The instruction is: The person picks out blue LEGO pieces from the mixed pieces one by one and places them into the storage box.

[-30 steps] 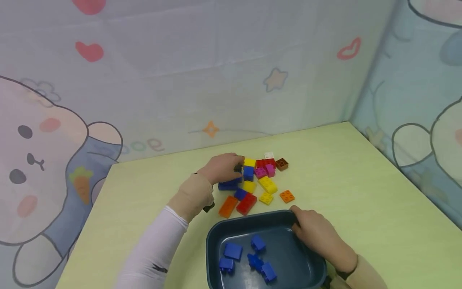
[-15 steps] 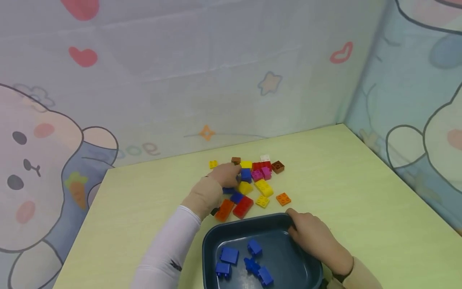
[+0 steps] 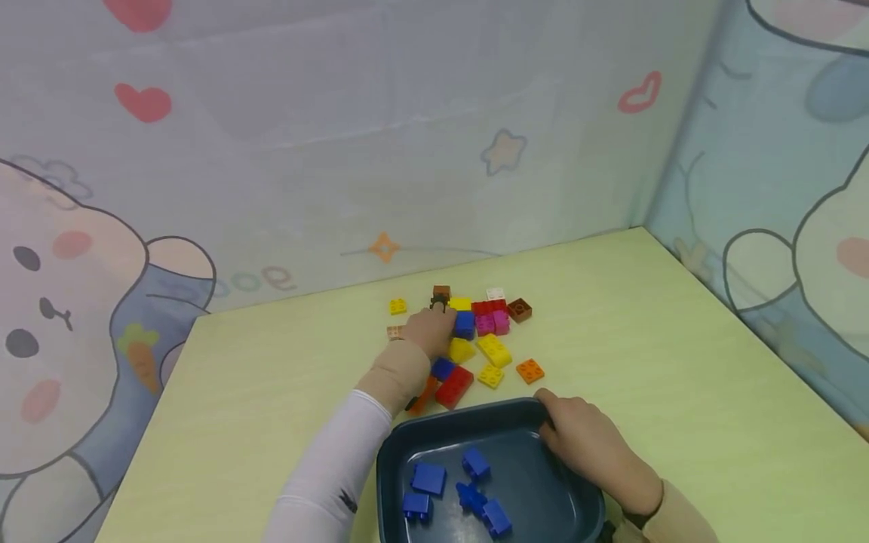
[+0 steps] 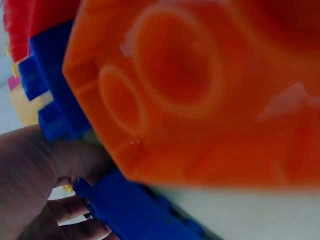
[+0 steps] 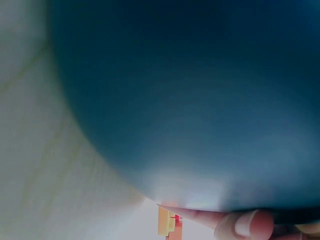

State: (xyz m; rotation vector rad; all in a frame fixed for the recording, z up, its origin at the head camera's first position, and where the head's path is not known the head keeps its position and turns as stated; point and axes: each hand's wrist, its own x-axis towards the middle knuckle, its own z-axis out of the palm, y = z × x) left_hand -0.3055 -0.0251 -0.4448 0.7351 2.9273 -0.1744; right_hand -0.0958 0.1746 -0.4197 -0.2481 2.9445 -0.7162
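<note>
My left hand [image 3: 431, 330] reaches into the pile of toy bricks. In the left wrist view, its thumb and fingers close about the end of a long blue brick [image 4: 140, 212]; the head view hides that grip. Another blue brick [image 4: 60, 80] and a large orange brick [image 4: 200, 100] crowd close to it. My right hand [image 3: 597, 445] grips the far right rim of a dark blue-grey tray [image 3: 468, 413], thumb on the inside. Several blue pieces lie in the tray, among them a blue brick [image 3: 429, 479] and a small spiky blue piece [image 3: 471, 498].
Around the left hand lie a red brick [image 3: 454, 388], a yellow brick [image 3: 493, 351], an orange brick [image 3: 530, 370], a pink brick [image 3: 500, 323] and a brown brick [image 3: 520, 310]. A printed cloth wall [image 3: 339, 151] stands behind the pale table [image 3: 271, 392].
My left hand has shifted right and deeper into the pile, uncovering small yellow, tan and brown bricks behind it. The right hand stays on the tray; the head view has shifted slightly.
</note>
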